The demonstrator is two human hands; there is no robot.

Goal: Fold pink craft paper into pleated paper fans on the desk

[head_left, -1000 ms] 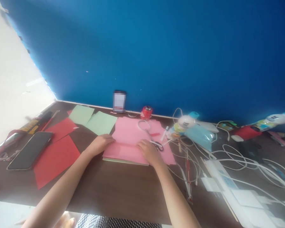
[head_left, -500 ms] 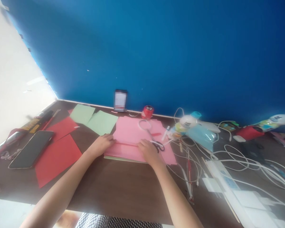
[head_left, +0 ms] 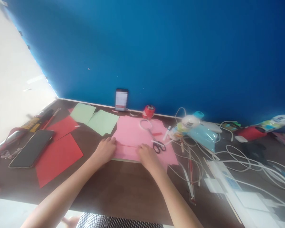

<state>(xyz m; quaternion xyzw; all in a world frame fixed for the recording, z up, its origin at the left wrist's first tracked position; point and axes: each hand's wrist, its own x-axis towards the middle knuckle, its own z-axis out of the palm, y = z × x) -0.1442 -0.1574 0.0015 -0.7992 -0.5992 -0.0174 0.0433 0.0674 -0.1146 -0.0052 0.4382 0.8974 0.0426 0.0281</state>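
A pink paper sheet [head_left: 127, 153] lies in front of me with a crease or folded edge running across it. At its left end my left hand [head_left: 106, 148] is closed with curled fingers on the paper. My right hand [head_left: 147, 155] holds the sheet's right end, fingers bent and pressed down on it. More pink paper [head_left: 133, 129] lies behind and beneath, and a thin green edge shows under the front. Just right of my right hand, dark-handled scissors [head_left: 159, 147] rest on the pink paper. A pale ring [head_left: 145, 124] lies farther back.
Green sheets [head_left: 104, 122] and red sheets [head_left: 59, 158] lie left, beside a phone [head_left: 32, 148]. A red round container [head_left: 148, 111] stands near the blue wall. On the right are a glue bottle [head_left: 186, 123], a blue packet [head_left: 203, 136], tangled white cables [head_left: 239, 162] and a power strip [head_left: 224, 177].
Both hands have shifted slightly toward me on the pink sheet, and its crease sits a little lower. More of the scissors' handles shows beside my right hand.
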